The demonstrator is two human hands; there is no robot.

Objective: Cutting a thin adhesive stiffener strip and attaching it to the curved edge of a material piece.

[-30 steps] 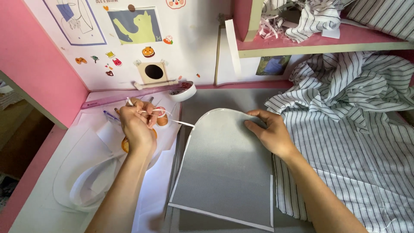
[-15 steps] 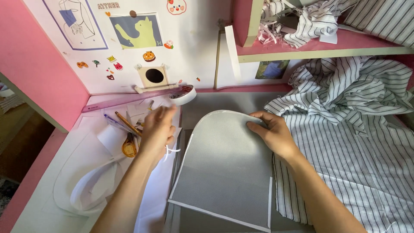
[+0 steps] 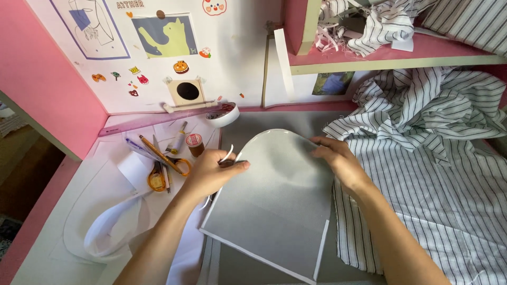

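A grey panel [image 3: 274, 200], rounded at its upper end and edged in white along the lower and right sides, was laid at centre frame on a grey mat [image 3: 248, 264]. The left hand [image 3: 211, 171] was placed at the panel's left edge, left of centre frame; its fingers [image 3: 235, 166] were drawn together and closed on that edge, where a thin white strip [image 3: 227, 154] curled up beside the fingertips. The right hand [image 3: 338, 161] was set on the panel's upper right edge, right of centre frame, with fingers [image 3: 319, 142] loosely bent and pressed onto the panel; whether the edge was pinched could not be told.

Striped cloth [image 3: 438, 174] was spread over the right of the frame, touching the panel's right side under the right forearm. Orange-handled scissors [image 3: 161, 171], a pencil [image 3: 156, 150] and a thread spool [image 3: 194, 143] were lying just left of the left hand. A white tape roll [image 3: 223, 114] was positioned above them, near the white back wall [image 3: 237, 58]. White cut cloth [image 3: 111, 232] was lying at lower left of the frame
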